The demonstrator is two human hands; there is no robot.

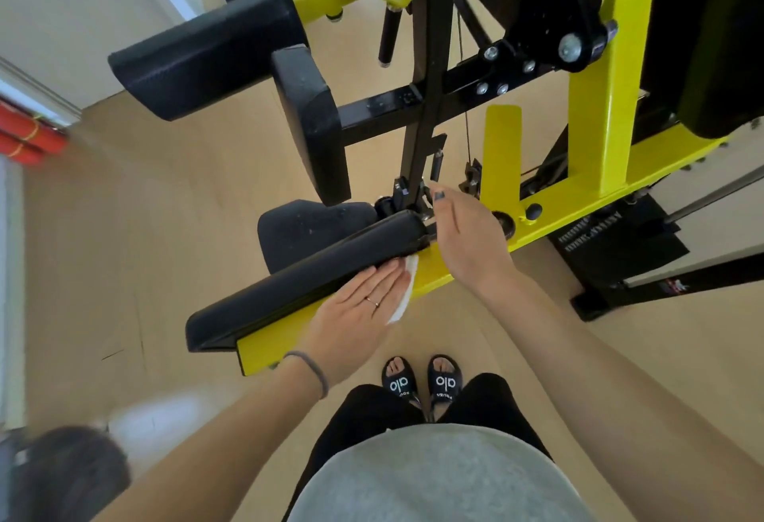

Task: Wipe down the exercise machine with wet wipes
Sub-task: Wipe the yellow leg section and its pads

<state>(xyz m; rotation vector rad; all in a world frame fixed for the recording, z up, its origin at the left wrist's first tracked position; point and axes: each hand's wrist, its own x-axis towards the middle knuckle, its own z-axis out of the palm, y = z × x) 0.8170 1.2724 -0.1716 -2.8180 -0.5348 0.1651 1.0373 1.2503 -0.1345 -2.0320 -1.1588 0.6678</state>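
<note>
1. While the left hand (364, 301) lies flat with straight fingers, it presses a white wet wipe (403, 294) against the yellow side of the exercise machine (595, 116), right under the edge of a long black pad (306, 281). There's a thin ring on one finger and a grey hair tie (310, 368) round the wrist.

2. Only the edge of the wipe pokes out from under the fingers — the rest is hidden by the palm.

3. The right hand (463, 232) is up at the far end of that same pad, by the black pivot hardware where the upright bar comes down. Its thumb, with dark nail polish, points at the metal parts. The fingers curl out of sight behind the hand, so I honestly can't tell if it's gripping something there or just resting.

4. Going outward: another black pad (314, 124) sits on a black crossbar above, and a big black roller pad (206, 54) sticks out to the upper left. A round black plate with bolts is mounted top right on the yellow frame.

5. Below it all — black slides (421, 383) with white lettering, black trousers and a grey top on a light wood floor (144, 211). Something red (25, 137) sits at the left edge by a white wall.
</note>
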